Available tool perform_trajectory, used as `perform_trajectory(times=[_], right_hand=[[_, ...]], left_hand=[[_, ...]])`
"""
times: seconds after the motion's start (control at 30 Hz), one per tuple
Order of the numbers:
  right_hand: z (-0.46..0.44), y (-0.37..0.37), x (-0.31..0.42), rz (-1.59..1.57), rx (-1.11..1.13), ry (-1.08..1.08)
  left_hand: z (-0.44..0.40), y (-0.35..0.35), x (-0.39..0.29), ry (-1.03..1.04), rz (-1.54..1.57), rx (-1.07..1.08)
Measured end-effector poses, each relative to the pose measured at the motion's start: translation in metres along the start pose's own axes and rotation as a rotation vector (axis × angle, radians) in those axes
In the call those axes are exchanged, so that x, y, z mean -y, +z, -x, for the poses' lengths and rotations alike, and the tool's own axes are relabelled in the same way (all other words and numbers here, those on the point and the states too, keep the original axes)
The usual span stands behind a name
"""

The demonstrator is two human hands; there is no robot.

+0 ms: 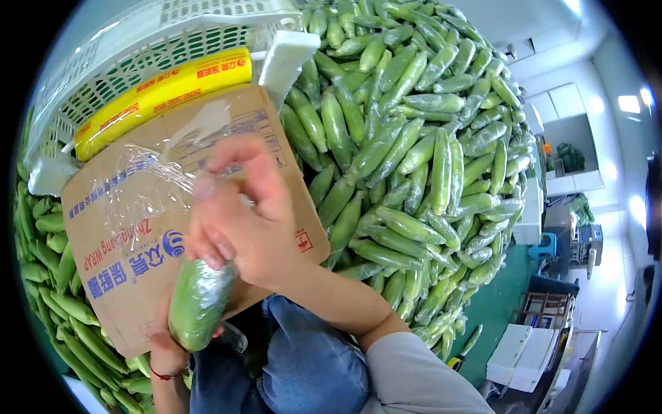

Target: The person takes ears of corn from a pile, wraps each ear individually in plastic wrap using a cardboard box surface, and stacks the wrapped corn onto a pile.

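Note:
A green ear of corn (198,307) in its husk, with shiny cling film around its upper part, stands tilted over the near edge of a cardboard sheet. My left hand (167,341) grips its lower end from behind and the side; most of the fingers are hidden by the ear. My right hand (241,214) is curled over the top end, fingertips against the filmed tip, while thumb and forefinger are raised and slightly blurred. Loose crumpled cling film (148,165) lies on the printed cardboard (103,228) just beyond. A yellow roll of film (165,96) rests across the cardboard's far edge.
A white plastic basket (165,24) and white foam blocks (286,65) stand behind the roll. Film-wrapped corn (414,152) is heaped on the right; unwrapped ears (76,338) lie at left. A yellow-black knife (455,362), white boxes (520,352) and a blue stool (545,245) are farther right.

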State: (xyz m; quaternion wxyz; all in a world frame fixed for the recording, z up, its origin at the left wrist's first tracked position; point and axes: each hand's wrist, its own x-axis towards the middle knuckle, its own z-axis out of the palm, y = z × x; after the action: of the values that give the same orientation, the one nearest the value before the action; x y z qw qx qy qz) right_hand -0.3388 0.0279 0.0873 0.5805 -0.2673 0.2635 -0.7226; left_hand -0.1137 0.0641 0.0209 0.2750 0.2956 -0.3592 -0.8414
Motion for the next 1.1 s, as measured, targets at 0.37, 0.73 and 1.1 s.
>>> perform_trajectory(times=[0.37,0.73,1.1], right_hand=[[0.110,-0.145,0.049,-0.088,-0.603,0.057],[0.028,-0.121,0.068,1.230,-0.236,-0.043],[0.031,-0.118,0.034,1.350,0.080,0.300]], left_hand=[[-0.057,0.057,-0.025,0.498,-1.574,0.267],[-0.054,-0.064,-0.030,0.529,-1.599,-0.628],[0.021,-0.121,-0.060,0.907,-1.592,-0.218]])
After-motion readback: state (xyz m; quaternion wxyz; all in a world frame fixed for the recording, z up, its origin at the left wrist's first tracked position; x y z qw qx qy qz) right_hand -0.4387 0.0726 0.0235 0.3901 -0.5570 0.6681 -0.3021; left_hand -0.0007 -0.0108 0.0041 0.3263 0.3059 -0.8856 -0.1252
